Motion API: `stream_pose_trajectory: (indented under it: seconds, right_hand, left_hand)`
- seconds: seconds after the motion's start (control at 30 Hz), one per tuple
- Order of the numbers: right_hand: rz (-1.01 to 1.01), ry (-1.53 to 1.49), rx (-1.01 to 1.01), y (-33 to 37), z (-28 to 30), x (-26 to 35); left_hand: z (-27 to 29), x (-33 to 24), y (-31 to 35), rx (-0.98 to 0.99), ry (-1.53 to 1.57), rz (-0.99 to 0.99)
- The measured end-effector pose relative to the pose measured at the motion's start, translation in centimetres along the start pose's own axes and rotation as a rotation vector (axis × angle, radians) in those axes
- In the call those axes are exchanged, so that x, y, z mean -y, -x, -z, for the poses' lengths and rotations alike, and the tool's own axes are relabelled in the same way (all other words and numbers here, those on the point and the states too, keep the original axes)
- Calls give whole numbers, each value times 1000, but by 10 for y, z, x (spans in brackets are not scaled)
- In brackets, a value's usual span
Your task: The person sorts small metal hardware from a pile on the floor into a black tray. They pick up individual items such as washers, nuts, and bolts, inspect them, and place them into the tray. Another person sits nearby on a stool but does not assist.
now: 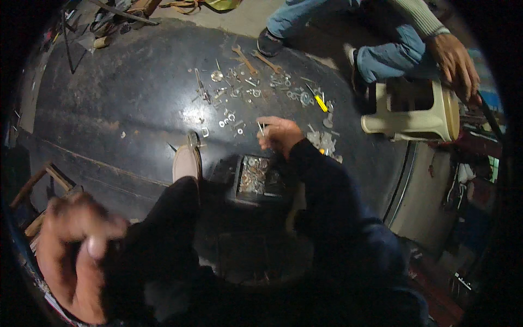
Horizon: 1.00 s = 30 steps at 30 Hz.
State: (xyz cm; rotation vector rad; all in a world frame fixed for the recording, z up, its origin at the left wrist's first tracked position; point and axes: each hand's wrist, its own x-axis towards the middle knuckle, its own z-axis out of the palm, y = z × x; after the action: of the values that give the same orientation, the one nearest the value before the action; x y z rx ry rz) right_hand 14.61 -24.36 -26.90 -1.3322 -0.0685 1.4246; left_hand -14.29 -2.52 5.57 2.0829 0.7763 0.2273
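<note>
The right hand (280,136) is pinching a thin silvery metal pin (262,129); the left hand's (88,256) grip cannot be told. Mixed small hardware (255,173) is partly filling a black rectangular tray (238,177); loose silvery metal fasteners (256,93) are lying outside.

The right hand (282,135) pinches a slim metal piece (262,129) between thumb and fingers. With that hand as clock centre, an open black box (238,177) of small hardware sits at 7 o'clock, two wrenches (246,61) at 11 to 12, a yellow-handled screwdriver (321,103) at 2, a cream stool (400,124) at 3. The left hand (71,245), blurred and curled, is at 8.
</note>
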Motion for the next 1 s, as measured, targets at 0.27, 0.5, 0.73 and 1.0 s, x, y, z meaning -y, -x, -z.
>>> stream_pose_trajectory:
  seconds: [0.27,0.5,0.73,1.0]
  right_hand:
    - [-41,288,-90,48,39,-22]
    - [1,1335,-49,59,71,-137]
    - [-133,1478,-285,89,51,-112]
    - [184,1169,-533,39,31,-66]
  left_hand:
    - [-13,3,8,-29,50,3]
    - [-37,-29,28,-2,152,20]
    - [-70,-57,69,313,107,-265]
    - [-71,-63,58,452,32,-352]
